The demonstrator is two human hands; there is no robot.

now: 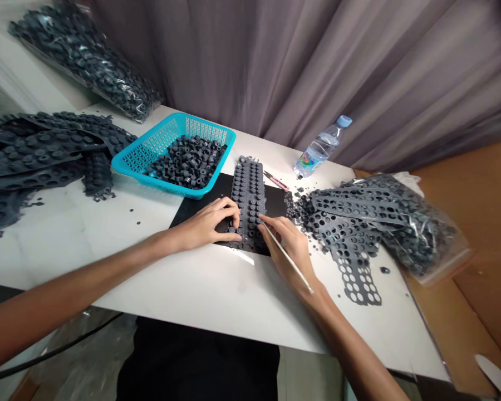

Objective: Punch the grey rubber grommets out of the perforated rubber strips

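A dark grey moulded rubber sheet, with rows of round raised plugs, lies lengthwise on a black mat. My left hand rests at its near left edge, thumb and curled fingers closed about the plugs there. Held like a pen in my right hand is a thin white stick, whose tip is hidden by my fingertips at the sheet's near right side. A pink-handled cutter lies beyond, right of the sheet.
Left of the mat, a blue basket holds loose grey plugs. Uncut sheets and a filled bag are at the left. To the right are a water bottle, punched-out sheets, scraps and another plastic bag.
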